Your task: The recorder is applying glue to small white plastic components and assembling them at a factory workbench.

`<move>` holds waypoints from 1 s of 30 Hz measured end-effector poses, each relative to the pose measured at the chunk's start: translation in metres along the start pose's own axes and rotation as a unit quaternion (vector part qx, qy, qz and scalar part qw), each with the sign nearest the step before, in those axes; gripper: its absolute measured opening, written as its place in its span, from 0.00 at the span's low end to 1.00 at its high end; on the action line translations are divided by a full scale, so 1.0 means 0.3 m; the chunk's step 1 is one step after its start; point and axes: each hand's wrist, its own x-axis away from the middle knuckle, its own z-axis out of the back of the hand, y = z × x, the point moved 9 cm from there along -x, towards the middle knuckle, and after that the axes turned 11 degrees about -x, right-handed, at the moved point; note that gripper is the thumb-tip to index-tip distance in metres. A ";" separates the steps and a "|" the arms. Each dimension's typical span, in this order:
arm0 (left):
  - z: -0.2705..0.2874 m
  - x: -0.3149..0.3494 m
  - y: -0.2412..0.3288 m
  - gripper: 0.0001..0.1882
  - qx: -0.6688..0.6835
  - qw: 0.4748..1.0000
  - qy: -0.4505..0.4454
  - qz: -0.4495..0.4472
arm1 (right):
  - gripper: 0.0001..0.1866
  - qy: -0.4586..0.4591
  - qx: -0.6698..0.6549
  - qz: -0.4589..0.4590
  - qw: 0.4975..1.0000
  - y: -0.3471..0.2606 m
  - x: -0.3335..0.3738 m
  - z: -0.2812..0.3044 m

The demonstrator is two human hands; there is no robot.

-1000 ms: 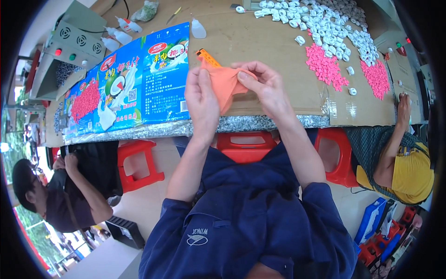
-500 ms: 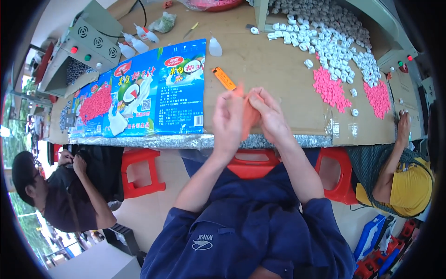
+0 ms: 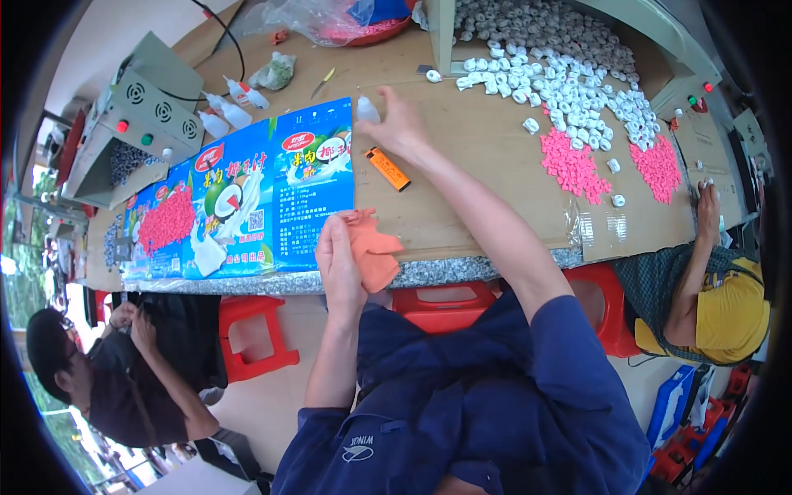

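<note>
Left hand: grip narrow, thumb and fingers pinching the cloth by its left side. Cloth is orange, crumpled at the top, hanging loose to the right of the hand, over the near edge of the table, just right of the blue sheet.

Right hand: arm extended to the far side, grip wide, thumb and fingers spread apart around the bottle. Bottle is white, upright, beyond the far right corner of the sheet. Contact between fingers and bottle: cannot tell.

Orange tool with dark far end lies on the table, near side of the right hand, right of the sheet; no hand on it.

Left side: pink pieces heaped on the sheet; grey machine farther left. More bottles stand between machine and sheet. Beyond them, a clear bag with greenish contents; a small knife lies to its right. Red basin at the far edge.

Right side: white parts spread widely, two pink heaps at their near end.

One co-worker seated left, another right, one hand on the table.
</note>
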 end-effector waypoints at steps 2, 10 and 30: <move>0.012 0.014 0.012 0.13 0.010 1.000 -0.008 0.005 | 0.24 -0.055 -0.019 -0.026 0.998 0.017 -0.033 -0.053; 0.001 0.017 0.003 0.09 -0.049 0.998 -0.030 -0.001 | 0.20 -0.101 -0.090 -0.060 0.989 0.090 -0.002 0.137; -0.994 0.240 -0.226 0.16 -0.148 0.908 -0.392 0.011 | 0.13 0.245 -0.017 -0.206 0.947 0.172 0.747 1.288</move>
